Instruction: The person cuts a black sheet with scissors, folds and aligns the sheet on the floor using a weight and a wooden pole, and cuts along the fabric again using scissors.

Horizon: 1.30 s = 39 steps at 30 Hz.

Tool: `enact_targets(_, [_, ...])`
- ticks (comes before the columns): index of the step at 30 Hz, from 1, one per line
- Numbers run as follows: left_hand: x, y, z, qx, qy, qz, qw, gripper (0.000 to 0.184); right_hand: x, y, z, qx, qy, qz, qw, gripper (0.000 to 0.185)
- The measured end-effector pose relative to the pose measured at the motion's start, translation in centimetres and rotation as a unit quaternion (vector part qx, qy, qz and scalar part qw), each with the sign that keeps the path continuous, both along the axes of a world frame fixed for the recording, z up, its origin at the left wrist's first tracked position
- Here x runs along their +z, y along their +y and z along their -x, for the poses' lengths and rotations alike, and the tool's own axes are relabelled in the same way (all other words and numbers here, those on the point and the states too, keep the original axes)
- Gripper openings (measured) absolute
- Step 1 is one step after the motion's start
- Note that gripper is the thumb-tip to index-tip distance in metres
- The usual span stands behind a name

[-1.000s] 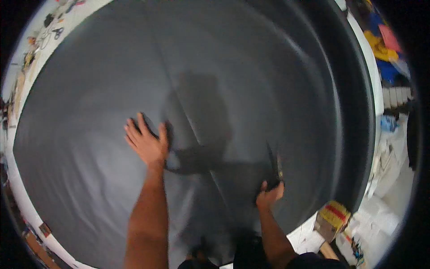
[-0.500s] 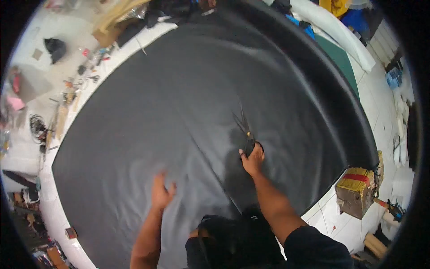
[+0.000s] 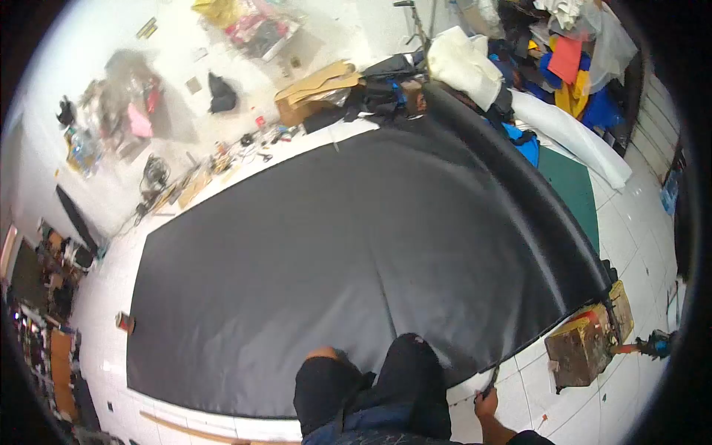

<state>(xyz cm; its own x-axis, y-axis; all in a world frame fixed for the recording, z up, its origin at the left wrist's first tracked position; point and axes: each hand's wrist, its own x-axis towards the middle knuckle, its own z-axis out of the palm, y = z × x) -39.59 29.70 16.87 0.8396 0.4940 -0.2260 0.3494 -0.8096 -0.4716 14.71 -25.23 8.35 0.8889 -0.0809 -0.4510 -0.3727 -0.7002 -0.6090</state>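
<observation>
Lower right, my right hand (image 3: pixel 486 406) is clenched round the scissors (image 3: pixel 490 380); my left hand is out of sight. Mid-frame, the black sheet (image 3: pixel 267 252) looks soft, heavy, slippish: best pinched at its edge.

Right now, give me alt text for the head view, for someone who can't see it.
A person's right hand holds scissors by the near edge of a large black sheet spread over a white tiled floor. A thick black roll lines the sheet's right side, with a worn box by its near end; the left hand is unseen.
</observation>
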Motion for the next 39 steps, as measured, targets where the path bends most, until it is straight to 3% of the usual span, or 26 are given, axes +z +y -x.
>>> enact_targets(1, [-1.8, 1.3, -1.6, 0.247, -0.072, 0.212, 0.943, 0.039, -4.7, -2.8, 3.5, 0.019, -0.145, -0.035, 0.989, 0.044])
enact_targets(2, [-3.1, 2.5, -4.5, 0.480, -0.188, 0.310, 0.799, 0.042, -6.4, -3.5, 6.1, -0.021, -0.140, 0.024, 0.990, 0.042])
enact_targets(3, [-3.8, 2.9, -6.5, 0.364, -0.210, 0.305, 0.854, 0.035, -7.4, -4.1, 8.4, -0.063, -0.133, 0.086, 0.985, 0.040])
enact_targets(4, [-0.4, -0.8, -12.5, 0.359, -0.452, 0.318, 0.752, 0.028, -9.4, -5.0, 10.2, -0.078, -0.106, 0.120, 0.984, 0.039])
enact_targets(5, [2.1, -1.9, -16.2, 0.409, -0.429, 0.338, 0.731, 0.027, -11.4, -6.0, 11.9, -0.091, -0.077, 0.159, 0.980, 0.039])
enact_targets(6, [-2.3, 0.3, -15.7, 0.363, -0.466, 0.366, 0.719, 0.033, -12.1, -6.4, 12.5, -0.104, -0.015, 0.188, 0.977, 0.045])
enact_targets(7, [-3.0, 0.4, -17.2, 0.317, -0.502, 0.352, 0.723, 0.032, -12.1, -6.2, 13.2, -0.133, -0.029, 0.177, 0.975, 0.045])
enact_targets(9, [5.4, -3.7, -23.0, 0.313, -0.492, 0.384, 0.716, 0.029, -13.1, -5.4, 12.8, -0.189, 0.035, 0.203, 0.960, 0.045])
enact_targets(10, [7.1, -4.4, -24.4, 0.310, -0.491, 0.387, 0.717, 0.029, -13.7, -4.8, 12.2, -0.193, 0.036, 0.203, 0.959, 0.045])
enact_targets(12, [9.3, -5.5, -25.7, 0.299, -0.481, 0.403, 0.719, 0.027, -14.3, -4.8, 12.6, -0.157, -0.033, 0.226, 0.961, 0.048])
enact_targets(13, [10.1, -6.1, -26.3, 0.300, -0.469, 0.408, 0.723, 0.027, -15.1, -5.8, 12.9, -0.028, -0.149, 0.233, 0.961, 0.056])
enact_targets(15, [11.3, -6.7, -27.5, 0.189, -0.454, 0.369, 0.788, 0.028, -10.0, -5.4, 10.4, 0.144, 0.046, 0.320, 0.935, 0.021])
enact_targets(16, [11.8, -7.2, -28.1, 0.196, -0.434, 0.388, 0.789, 0.031, -6.2, -4.7, 9.0, 0.240, 0.122, 0.340, 0.901, 0.018])
enact_targets(17, [11.5, -7.9, -28.4, 0.198, -0.427, 0.396, 0.788, 0.031, -6.9, -6.5, 8.5, 0.394, 0.011, 0.348, 0.850, 0.017])
enact_targets(18, [10.9, -8.5, -29.1, 0.147, -0.450, 0.371, 0.799, 0.033, -8.0, -6.0, 6.2, 0.475, 0.033, 0.403, 0.781, 0.018])
enact_targets(19, [10.2, -8.9, -29.6, 0.096, -0.470, 0.344, 0.807, 0.036, -5.8, -4.3, 4.8, 0.411, 0.054, 0.418, 0.808, 0.020])
enact_targets(20, [9.0, -9.1, -29.6, 0.103, -0.447, 0.370, 0.808, 0.040, -5.6, -2.7, 3.6, 0.324, 0.006, 0.361, 0.874, 0.021])
enact_targets(22, [9.3, -10.4, -30.6, 0.106, -0.408, 0.355, 0.835, 0.040, -2.8, 3.7, 0.5, 0.244, 0.002, 0.214, 0.946, 0.023])
enact_targets(23, [9.9, -11.1, -31.4, 0.103, -0.378, 0.333, 0.858, 0.040, -3.5, 5.9, -0.4, 0.175, -0.073, 0.045, 0.981, 0.031])
enact_targets(25, [11.1, -12.1, -32.2, 0.102, -0.359, 0.335, 0.865, 0.041, -6.2, 10.3, -1.3, 0.285, -0.219, 0.009, 0.933, 0.044])
enact_targets(26, [11.4, -12.5, -32.4, 0.078, -0.348, 0.347, 0.867, 0.041, -5.7, 12.9, -2.0, 0.402, -0.362, 0.212, 0.814, 0.047])
enact_targets(30, [14.7, -13.7, -32.5, 0.042, -0.290, 0.371, 0.881, 0.041, -5.4, 14.6, -2.1, 0.442, -0.306, 0.231, 0.811, 0.051])
enact_targets(32, [17.1, -14.3, -32.2, 0.047, -0.255, 0.389, 0.884, 0.041, -5.3, 14.4, -3.9, 0.407, -0.202, 0.162, 0.876, 0.044])
enact_targets(34, [19.9, -14.2, -31.8, 0.068, -0.232, 0.419, 0.875, 0.040, -3.8, 14.8, -7.6, 0.258, -0.005, 0.128, 0.958, 0.048])
enact_targets(35, [21.2, -14.4, -31.5, 0.080, -0.214, 0.446, 0.866, 0.039, -2.6, 14.1, -9.2, 0.190, -0.089, 0.079, 0.974, 0.058])
enact_targets(39, [25.8, -16.2, -30.3, 0.115, -0.155, 0.498, 0.846, 0.036, 9.1, 12.4, -17.7, -0.112, 0.096, -0.001, 0.989, 0.082])
